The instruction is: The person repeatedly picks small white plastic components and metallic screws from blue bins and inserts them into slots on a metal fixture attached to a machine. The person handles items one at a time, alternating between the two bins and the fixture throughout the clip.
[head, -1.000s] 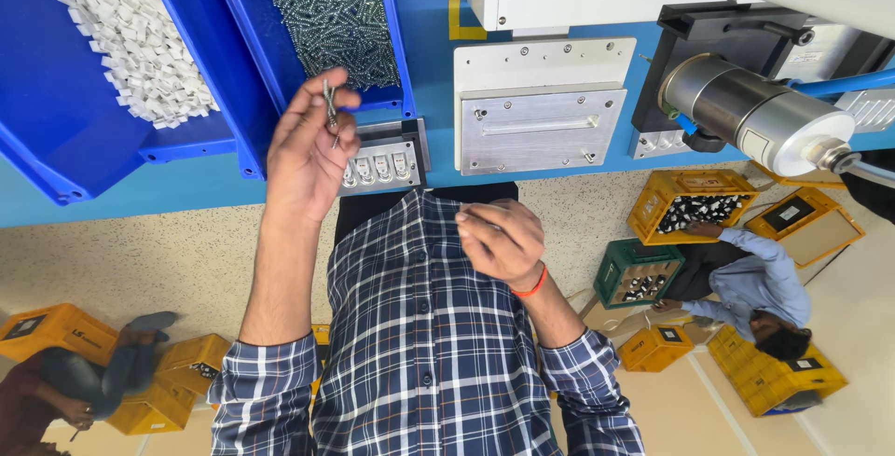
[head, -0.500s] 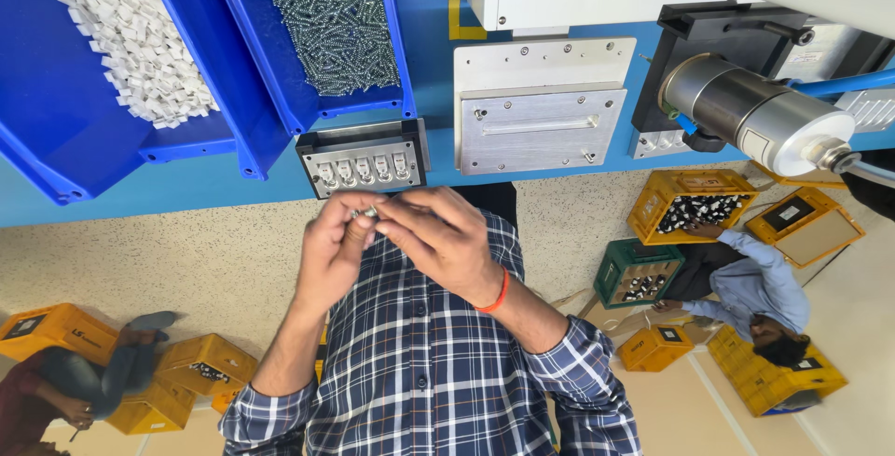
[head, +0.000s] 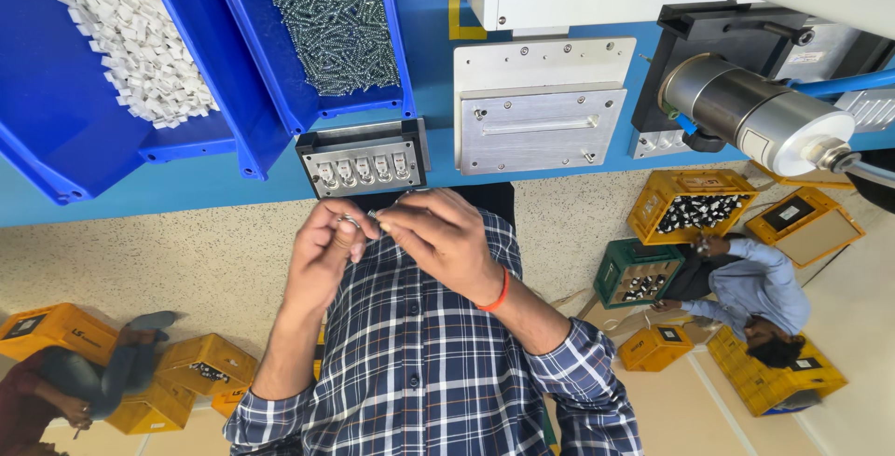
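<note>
A blue bin of white plastic pieces (head: 121,36) sits leftmost on the blue bench (head: 186,190), then a bin of screws (head: 331,18). Below the metal fixture (head: 364,159), the left hand (head: 322,255) pinches a small metal ring (head: 349,223); the right hand (head: 447,237) meets it, fingers pressed on a tiny part too small to tell.

A second ago the left hand (head: 322,251) was raised at the front edge of the blue bin of screws (head: 326,22), and the right hand (head: 447,241) hung apart over the checked shirt (head: 419,372). Half a second ago the two had met below the small metal fixture (head: 364,159). Now they remain pressed together there, fingertips pinching a small metal ring (head: 349,222), barely shifted.
</note>
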